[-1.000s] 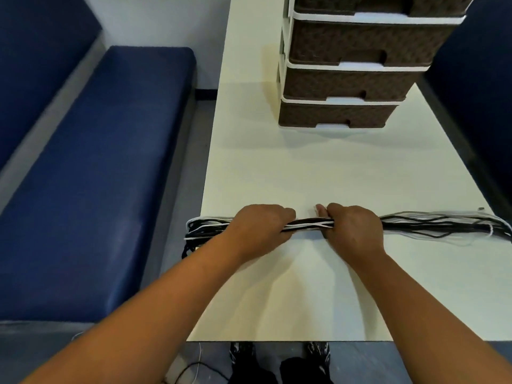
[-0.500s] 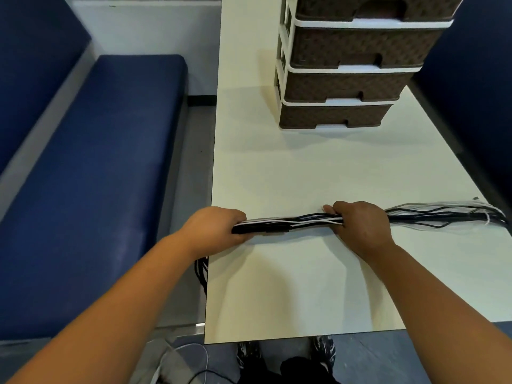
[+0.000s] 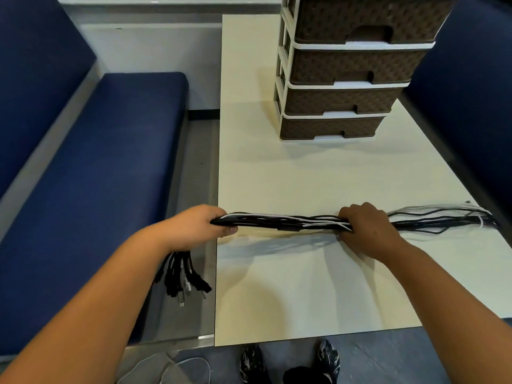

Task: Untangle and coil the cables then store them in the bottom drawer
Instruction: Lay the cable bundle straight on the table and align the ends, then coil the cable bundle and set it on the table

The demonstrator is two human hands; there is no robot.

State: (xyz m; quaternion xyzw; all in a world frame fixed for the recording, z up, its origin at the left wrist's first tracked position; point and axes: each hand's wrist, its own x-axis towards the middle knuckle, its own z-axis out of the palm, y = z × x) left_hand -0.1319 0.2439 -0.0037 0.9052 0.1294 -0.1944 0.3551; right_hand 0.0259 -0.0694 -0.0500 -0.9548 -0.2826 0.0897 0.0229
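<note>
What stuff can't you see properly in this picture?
- Head view: the bundle of black and white cables is hidden where the left hand and right hand grip it.
- The dangling cable plugs are too blurred to tell their type.
- The brown woven drawer tower is cut off by the top edge; its closed drawers hide anything inside.

Drawer tower (image 3: pixel 343 79) top cut off

The left hand (image 3: pixel 194 228) has slid the cables (image 3: pixel 282 221) leftward off the table edge — plug ends (image 3: pixel 182 281) now dangle
</note>
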